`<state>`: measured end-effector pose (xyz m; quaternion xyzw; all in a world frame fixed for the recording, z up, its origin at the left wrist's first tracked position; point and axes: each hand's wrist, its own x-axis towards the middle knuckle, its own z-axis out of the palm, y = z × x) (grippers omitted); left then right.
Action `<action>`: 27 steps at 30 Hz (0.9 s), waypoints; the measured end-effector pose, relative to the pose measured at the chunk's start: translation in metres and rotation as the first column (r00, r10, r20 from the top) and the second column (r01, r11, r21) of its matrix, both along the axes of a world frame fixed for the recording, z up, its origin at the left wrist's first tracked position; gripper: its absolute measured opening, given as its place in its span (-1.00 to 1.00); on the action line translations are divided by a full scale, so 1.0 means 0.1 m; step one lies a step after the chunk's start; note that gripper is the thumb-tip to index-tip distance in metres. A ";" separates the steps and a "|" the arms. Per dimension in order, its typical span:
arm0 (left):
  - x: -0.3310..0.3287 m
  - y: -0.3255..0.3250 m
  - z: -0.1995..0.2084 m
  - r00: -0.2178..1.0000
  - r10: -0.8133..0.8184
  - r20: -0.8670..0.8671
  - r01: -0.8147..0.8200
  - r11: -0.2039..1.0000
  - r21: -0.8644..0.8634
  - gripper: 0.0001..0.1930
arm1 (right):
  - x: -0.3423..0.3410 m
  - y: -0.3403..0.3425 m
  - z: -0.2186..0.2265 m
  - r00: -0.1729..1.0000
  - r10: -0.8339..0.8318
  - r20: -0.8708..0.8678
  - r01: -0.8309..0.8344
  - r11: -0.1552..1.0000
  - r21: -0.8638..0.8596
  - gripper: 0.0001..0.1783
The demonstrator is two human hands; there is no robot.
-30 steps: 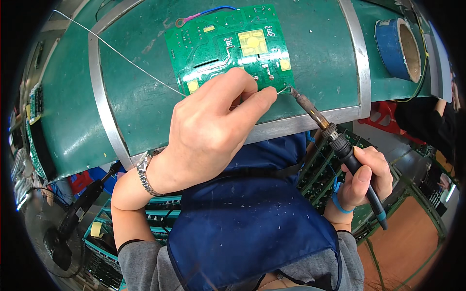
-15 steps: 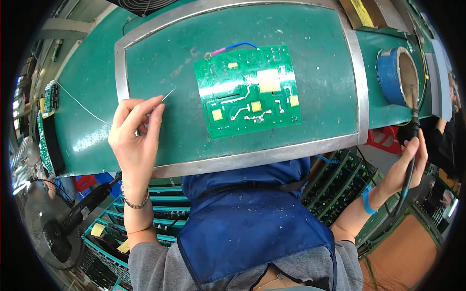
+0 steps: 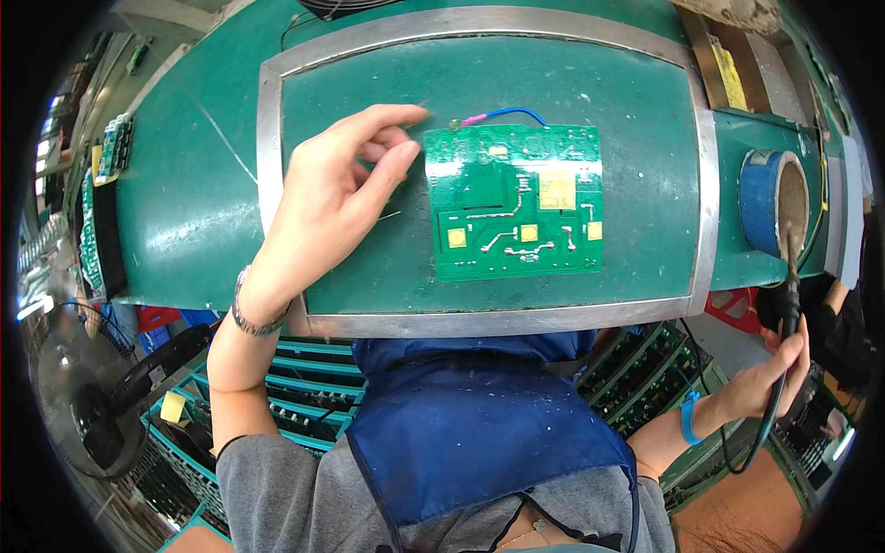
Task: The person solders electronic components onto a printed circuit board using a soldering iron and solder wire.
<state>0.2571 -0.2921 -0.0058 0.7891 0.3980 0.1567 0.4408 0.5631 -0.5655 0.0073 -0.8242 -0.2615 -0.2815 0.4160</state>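
Note:
A green circuit board with yellow squares lies on the green bench top. From its upper left edge a blue wire arcs out, with a pink sleeve and a ring terminal. My left hand hovers beside that corner, index finger and thumb apart, nothing seen between them. Just below its thumb shows a short piece of thin solder wire; a longer strand runs in from the left. My right hand grips a soldering iron, its tip inside a blue ring-shaped holder.
A metal frame borders the work area. More circuit boards stand in a rack at the far left. Below the bench are a fan and teal racks of boards. An open box sits at the back right.
My left hand has moved right toward the board, and its pinch on the solder wire has opened. My right hand still holds the iron in the holder. The whole view has shifted.

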 end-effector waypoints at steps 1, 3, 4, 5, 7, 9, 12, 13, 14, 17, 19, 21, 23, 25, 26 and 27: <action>0.01 0.04 -0.01 1.000 0.012 -0.004 -0.012 1.000 0.004 -0.71 | -0.01 -0.01 0.01 1.000 0.012 -0.004 -0.012 1.000 0.004 -0.72; 0.03 0.11 -0.03 0.997 -0.049 0.067 0.066 0.958 -0.278 -0.71 | -0.04 -0.03 0.02 0.990 0.137 0.029 -0.139 0.986 0.090 -0.64; 0.04 0.13 -0.08 0.993 -0.041 0.108 0.075 0.940 -0.334 -0.70 | -0.08 -0.02 0.00 0.986 0.166 -0.030 -0.162 0.980 0.119 -0.63; 0.04 0.16 -0.08 0.994 -0.035 0.107 0.069 0.941 -0.332 -0.70 | -0.14 0.00 -0.05 0.977 0.196 -0.088 -0.182 0.972 0.150 -0.61; 0.06 0.21 -0.09 0.990 -0.042 0.131 0.094 0.904 -0.416 -0.70 | -0.26 0.05 -0.18 0.937 0.288 -0.198 -0.247 0.947 0.206 -0.57; 0.03 0.22 -0.13 0.989 0.001 0.148 0.065 0.895 -0.441 -0.71 | -0.41 0.14 -0.32 0.857 0.402 -0.323 -0.313 0.903 0.294 -0.55; 0.04 0.25 -0.18 0.988 0.025 0.152 0.048 0.887 -0.459 -0.72 | -0.62 0.33 -0.41 0.818 0.426 -0.386 -0.307 0.892 0.333 -0.52; 0.04 0.25 -0.19 0.988 0.027 0.151 0.047 0.884 -0.465 -0.72 | -0.65 0.34 -0.44 0.771 0.490 -0.406 -0.354 0.860 0.367 -0.51; 0.05 0.25 -0.20 0.987 0.033 0.157 0.044 0.887 -0.459 -0.72 | -0.70 0.39 -0.44 0.749 0.505 -0.428 -0.342 0.849 0.402 -0.51; 0.03 0.25 -0.20 0.986 0.057 0.158 0.022 0.886 -0.462 -0.72 | -0.77 0.47 -0.50 0.709 0.524 -0.472 -0.322 0.836 0.445 -0.49; 0.02 0.25 -0.23 0.984 0.044 0.174 0.039 0.894 -0.446 -0.71 | -0.77 0.50 -0.56 0.657 0.609 -0.445 -0.374 0.776 0.509 -0.51; 0.02 0.24 -0.26 0.981 0.048 0.189 0.045 0.887 -0.460 -0.71 | -0.77 0.54 -0.62 0.610 0.636 -0.472 -0.330 0.746 0.578 -0.48; 0.03 0.23 -0.23 0.974 0.046 0.220 0.060 0.891 -0.451 -0.71 | -0.76 0.56 -0.62 0.625 0.635 -0.453 -0.325 0.740 0.589 -0.49; 0.02 0.22 -0.23 0.971 0.054 0.233 0.060 0.889 -0.454 -0.71 | -0.77 0.56 -0.64 0.624 0.647 -0.438 -0.320 0.723 0.612 -0.50; 0.01 0.21 -0.22 0.968 0.061 0.243 0.058 0.888 -0.455 -0.71 | -0.78 0.56 -0.65 0.623 0.652 -0.432 -0.344 0.725 0.597 -0.51; 0.00 0.21 -0.21 0.967 0.059 0.249 0.062 0.891 -0.450 -0.71 | -0.78 0.56 -0.65 0.623 0.657 -0.425 -0.367 0.725 0.582 -0.52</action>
